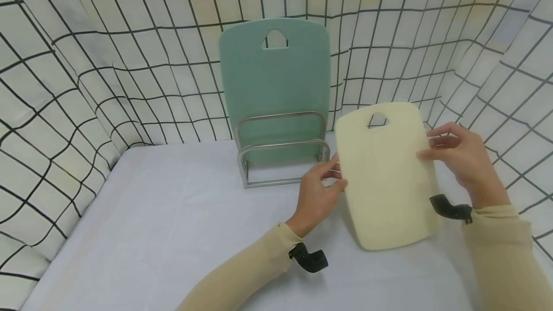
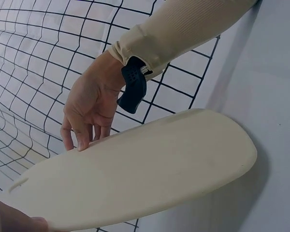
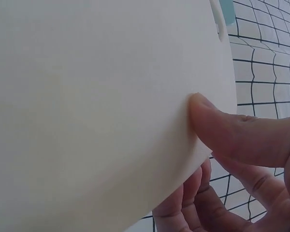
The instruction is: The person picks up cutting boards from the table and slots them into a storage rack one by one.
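A cream cutting board [image 1: 389, 181] with a cut-out handle hole at its top is held up at the right of the head view. My left hand [image 1: 318, 193] pinches its left edge, thumb on the front face and fingers behind. On the opposite edge, my right hand [image 1: 462, 157] grips with the thumb on the face; the right wrist view shows that thumb [image 3: 222, 123] pressing the board and the fingers behind it. A green cutting board [image 1: 276, 76] stands upright in a metal wire rack [image 1: 282, 147], just left of the cream board.
A white cloth-covered table [image 1: 151, 215] lies under everything. White fabric walls with a black grid [image 1: 173, 56] rise behind and at both sides, the right one close to my right hand. Dark wrist cameras [image 1: 308, 258] sit on both sleeves.
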A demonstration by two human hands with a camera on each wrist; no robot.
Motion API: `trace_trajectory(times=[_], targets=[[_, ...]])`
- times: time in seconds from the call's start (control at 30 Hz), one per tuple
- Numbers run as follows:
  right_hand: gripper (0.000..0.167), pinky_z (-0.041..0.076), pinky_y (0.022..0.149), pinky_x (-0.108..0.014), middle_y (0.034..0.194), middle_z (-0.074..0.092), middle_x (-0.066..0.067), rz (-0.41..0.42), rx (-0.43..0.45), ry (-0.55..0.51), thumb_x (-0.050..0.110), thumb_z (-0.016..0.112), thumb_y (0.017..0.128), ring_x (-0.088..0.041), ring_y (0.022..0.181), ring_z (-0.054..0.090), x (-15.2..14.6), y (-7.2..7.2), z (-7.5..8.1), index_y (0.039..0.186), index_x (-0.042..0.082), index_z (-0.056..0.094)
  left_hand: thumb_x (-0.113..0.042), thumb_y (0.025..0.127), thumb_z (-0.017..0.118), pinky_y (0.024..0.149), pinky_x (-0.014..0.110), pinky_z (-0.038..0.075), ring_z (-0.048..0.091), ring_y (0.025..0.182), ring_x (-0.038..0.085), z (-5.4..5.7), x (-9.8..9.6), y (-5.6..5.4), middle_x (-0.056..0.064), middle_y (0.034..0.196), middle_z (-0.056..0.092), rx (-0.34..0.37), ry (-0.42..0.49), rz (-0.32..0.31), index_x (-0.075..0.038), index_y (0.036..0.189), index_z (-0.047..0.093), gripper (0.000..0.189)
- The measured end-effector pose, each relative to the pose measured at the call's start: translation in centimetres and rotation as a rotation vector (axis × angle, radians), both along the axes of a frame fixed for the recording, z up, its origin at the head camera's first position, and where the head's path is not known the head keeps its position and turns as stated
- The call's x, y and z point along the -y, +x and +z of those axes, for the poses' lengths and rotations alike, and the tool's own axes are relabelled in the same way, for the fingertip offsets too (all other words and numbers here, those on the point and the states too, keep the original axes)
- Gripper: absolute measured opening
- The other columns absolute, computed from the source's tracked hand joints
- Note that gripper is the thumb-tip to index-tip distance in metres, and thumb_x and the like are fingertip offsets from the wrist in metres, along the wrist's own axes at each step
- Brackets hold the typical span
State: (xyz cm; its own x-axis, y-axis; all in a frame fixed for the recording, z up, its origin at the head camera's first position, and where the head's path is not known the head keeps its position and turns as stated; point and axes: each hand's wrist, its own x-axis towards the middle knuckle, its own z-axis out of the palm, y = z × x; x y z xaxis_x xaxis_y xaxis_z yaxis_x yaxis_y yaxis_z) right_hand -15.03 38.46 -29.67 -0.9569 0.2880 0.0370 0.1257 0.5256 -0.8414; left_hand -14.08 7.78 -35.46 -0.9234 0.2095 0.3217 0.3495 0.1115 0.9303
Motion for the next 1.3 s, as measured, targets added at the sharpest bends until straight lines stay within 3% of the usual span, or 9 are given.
trace_trajectory(times=[0.1,0.2,0.3,0.5,0.9,1.13,1.3], targets=[[0.045,0.038,0.113,-0.065,0.089,0.059,0.031,0.001,-0.018,0.007,0.022,0.088,0.082,0.0,0.097,0.055,0.4,0.2,0.2,0.118,0.024,0.062,0.002,0.09,0.07,0.081,0.017,0.061,0.073,0.109,0.028,0.0,0.3,0.1,0.015,0.119,0.07,-0.009,0.009,0.004,-0.01,0.146,0.057,0.059],[0.044,0.047,0.102,-0.048,0.09,0.06,0.031,0.002,-0.031,0.045,0.021,0.088,0.082,0.002,0.096,0.056,0.8,0.2,0.2,0.118,0.023,0.062,0.003,0.089,0.07,0.081,0.017,0.061,0.073,0.108,0.029,0.0,0.7,0.1,0.015,0.118,0.07,-0.023,0.015,0.01,-0.01,0.145,0.059,0.059],[0.046,0.048,0.093,-0.034,0.09,0.06,0.031,0.002,-0.038,0.082,0.022,0.088,0.082,0.002,0.095,0.058,1.0,0.3,0.1,0.12,0.02,0.062,0.004,0.089,0.071,0.082,0.019,0.062,0.073,0.107,0.03,-0.1,1.1,0.1,0.016,0.117,0.07,-0.047,0.018,0.003,-0.008,0.144,0.06,0.058],[0.047,0.048,0.104,-0.051,0.092,0.059,0.03,-0.005,-0.028,0.061,0.028,0.087,0.084,-0.001,0.097,0.057,1.1,0.3,-0.1,0.122,0.027,0.06,0.004,0.088,0.073,0.081,0.021,0.063,0.074,0.105,0.029,0.1,1.6,0.0,0.016,0.115,0.073,-0.095,0.007,-0.016,-0.005,0.141,0.062,0.055],[0.05,0.049,0.093,-0.028,0.094,0.06,0.031,-0.025,-0.062,0.085,0.024,0.087,0.084,0.003,0.094,0.061,1.8,0.4,0.5,0.125,0.031,0.061,0.005,0.085,0.075,0.077,0.017,0.059,0.074,0.099,0.031,0.6,2.2,-0.5,0.018,0.112,0.074,-0.088,0.04,-0.016,-0.004,0.132,0.066,0.049],[0.052,0.05,0.096,-0.037,0.095,0.061,0.029,-0.03,-0.078,0.076,0.022,0.088,0.082,0.006,0.092,0.061,2.5,0.7,0.8,0.126,0.031,0.062,0.006,0.084,0.075,0.086,0.025,0.061,0.073,0.098,0.031,0.5,2.9,-0.5,0.019,0.114,0.072,-0.1,0.047,-0.037,-0.002,0.126,0.064,0.044],[0.053,0.049,0.096,-0.036,0.096,0.062,0.026,-0.04,-0.08,0.066,0.021,0.088,0.082,0.005,0.093,0.061,3.3,0.9,0.8,0.126,0.031,0.062,0.005,0.084,0.076,0.088,0.026,0.06,0.073,0.098,0.027,0.6,3.7,-0.5,0.016,0.113,0.073,-0.096,0.025,-0.033,-0.003,0.125,0.064,0.043]])
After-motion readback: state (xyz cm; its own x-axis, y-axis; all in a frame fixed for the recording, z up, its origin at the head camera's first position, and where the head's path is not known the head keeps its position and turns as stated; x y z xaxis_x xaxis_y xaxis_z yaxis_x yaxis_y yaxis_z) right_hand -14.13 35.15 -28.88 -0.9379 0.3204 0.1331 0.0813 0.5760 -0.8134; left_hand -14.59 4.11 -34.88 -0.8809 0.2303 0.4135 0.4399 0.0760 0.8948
